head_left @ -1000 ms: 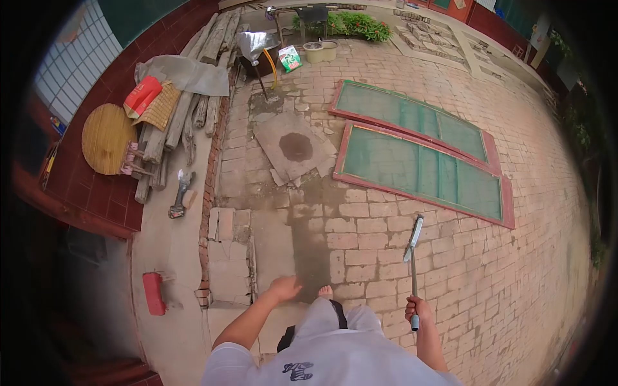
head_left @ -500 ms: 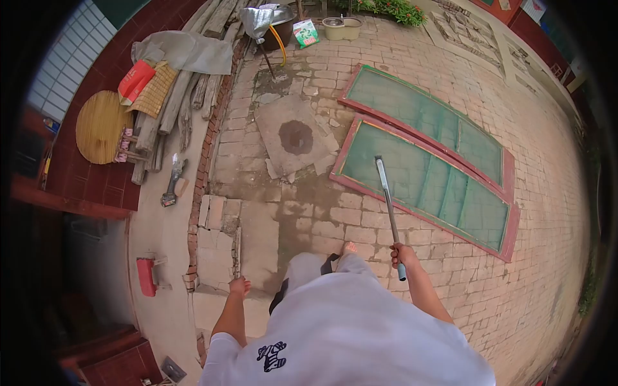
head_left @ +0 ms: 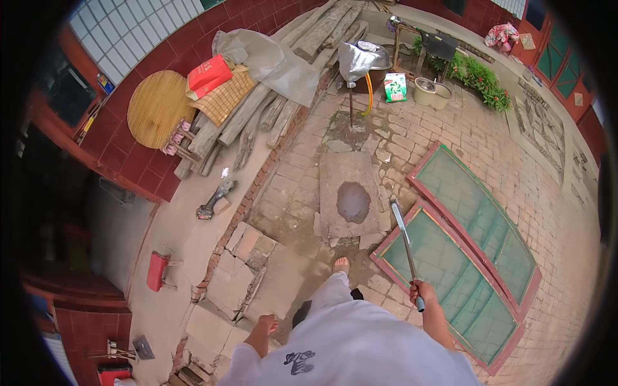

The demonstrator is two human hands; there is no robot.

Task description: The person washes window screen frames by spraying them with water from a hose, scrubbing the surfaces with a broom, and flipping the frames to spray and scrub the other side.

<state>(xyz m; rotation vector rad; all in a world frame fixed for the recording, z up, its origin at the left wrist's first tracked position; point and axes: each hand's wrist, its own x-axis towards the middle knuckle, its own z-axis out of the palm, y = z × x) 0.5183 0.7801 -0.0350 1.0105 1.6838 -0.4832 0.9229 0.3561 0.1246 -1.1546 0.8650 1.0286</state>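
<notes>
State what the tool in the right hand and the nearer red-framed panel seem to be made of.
Tool: probably metal, judging by its smooth grey shaft; the bluish grip may be plastic. Panel: the frame looks like painted wood, with broad, dull red rails, though metal is possible; the infill seems green mesh or glass, as paving shows faintly through.

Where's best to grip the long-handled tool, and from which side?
Likely the near end of the long-handled tool, coming in from the near side: its shaft looks slim and straight, and its pale head points away. The right hand grips there, just short of the end.
</notes>
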